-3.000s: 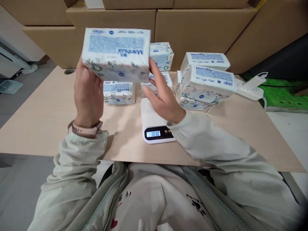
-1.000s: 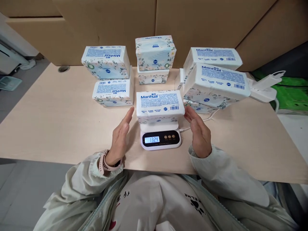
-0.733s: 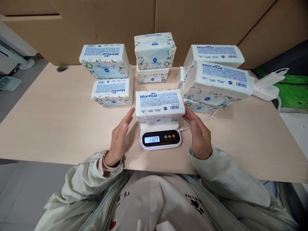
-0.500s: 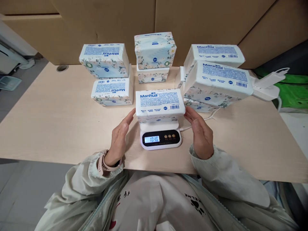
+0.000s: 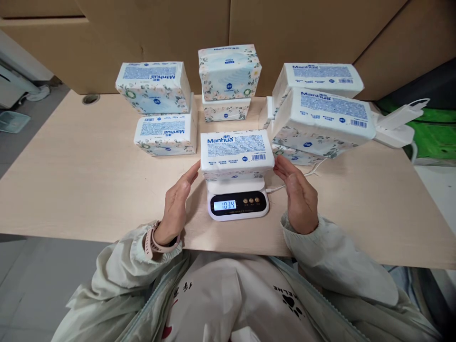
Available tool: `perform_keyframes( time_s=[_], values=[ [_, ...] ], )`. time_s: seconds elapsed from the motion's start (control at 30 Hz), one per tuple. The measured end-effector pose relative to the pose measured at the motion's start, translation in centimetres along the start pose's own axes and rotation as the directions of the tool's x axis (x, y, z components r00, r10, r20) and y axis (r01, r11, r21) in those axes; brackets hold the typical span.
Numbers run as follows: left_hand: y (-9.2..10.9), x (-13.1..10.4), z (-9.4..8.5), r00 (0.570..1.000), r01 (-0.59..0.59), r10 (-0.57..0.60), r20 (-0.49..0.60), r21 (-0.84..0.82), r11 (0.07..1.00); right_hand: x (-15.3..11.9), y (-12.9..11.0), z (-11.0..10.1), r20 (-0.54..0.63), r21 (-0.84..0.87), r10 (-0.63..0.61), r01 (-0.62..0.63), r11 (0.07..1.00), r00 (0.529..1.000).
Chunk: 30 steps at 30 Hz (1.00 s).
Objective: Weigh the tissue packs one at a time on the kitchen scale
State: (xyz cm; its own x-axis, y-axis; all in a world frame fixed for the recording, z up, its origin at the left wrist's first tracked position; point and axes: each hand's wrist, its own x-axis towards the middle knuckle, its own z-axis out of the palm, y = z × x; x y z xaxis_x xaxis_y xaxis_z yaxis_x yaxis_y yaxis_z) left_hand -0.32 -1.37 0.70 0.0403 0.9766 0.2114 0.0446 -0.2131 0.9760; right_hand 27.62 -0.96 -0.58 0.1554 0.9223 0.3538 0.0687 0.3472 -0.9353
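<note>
A pack of tissues (image 5: 235, 149) with blue "Manhua" print rests on a white digital kitchen scale (image 5: 238, 205). The scale's lit display (image 5: 224, 205) appears to read 103.4. To the left of the pack is my left hand (image 5: 177, 204), open, its straight fingers reaching the pack's left side. On the other side, my right hand (image 5: 298, 197) is open too, fingertips at the pack's right end. Whether the fingertips touch the wrapper I cannot tell; neither hand is closed around it. A pink-strapped watch (image 5: 153, 241) is on my left wrist.
More tissue packs stand behind: a left group (image 5: 162, 133), a two-high middle stack (image 5: 230, 71) and a right pile (image 5: 324, 121). A white power strip (image 5: 395, 130) lies at the right, and a white cable (image 5: 317, 167) runs to the scale. Cardboard (image 5: 171, 38) walls the table's back.
The scale's reading has dropped from about 104.0 to 103.4. My right hand has shifted very slightly; the pack stays on the scale.
</note>
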Motion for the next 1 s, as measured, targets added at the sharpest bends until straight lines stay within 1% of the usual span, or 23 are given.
perform_keyframes(
  time_s=[0.23,0.57,0.77,0.87,1.0],
  values=[
    [0.05,0.05,0.05,1.0,0.019,-0.019,-0.008,-0.014,1.0,0.07,-0.14,0.02,0.005,-0.053,0.019,-0.018,0.998,1.0],
    [0.17,0.11,0.17,0.999,-0.006,0.007,0.035,-0.028,1.0,0.05,-0.17,-0.03,0.007,-0.05,0.027,-0.026,0.998,1.0],
    [0.04,0.12,0.18,1.0,0.027,-0.027,0.009,-0.039,0.999,0.12,-0.34,0.09,0.006,-0.063,0.031,-0.03,0.998,1.0],
    [0.03,0.12,0.15,1.0,0.017,-0.017,0.013,-0.033,0.999,0.13,-0.27,0.11,0.005,-0.041,0.011,-0.011,0.999,1.0],
    [-0.02,0.14,0.15,1.0,0.006,-0.006,0.008,-0.032,0.999,0.16,-0.22,0.12,0.006,-0.046,0.02,-0.019,0.999,1.0]
  ],
)
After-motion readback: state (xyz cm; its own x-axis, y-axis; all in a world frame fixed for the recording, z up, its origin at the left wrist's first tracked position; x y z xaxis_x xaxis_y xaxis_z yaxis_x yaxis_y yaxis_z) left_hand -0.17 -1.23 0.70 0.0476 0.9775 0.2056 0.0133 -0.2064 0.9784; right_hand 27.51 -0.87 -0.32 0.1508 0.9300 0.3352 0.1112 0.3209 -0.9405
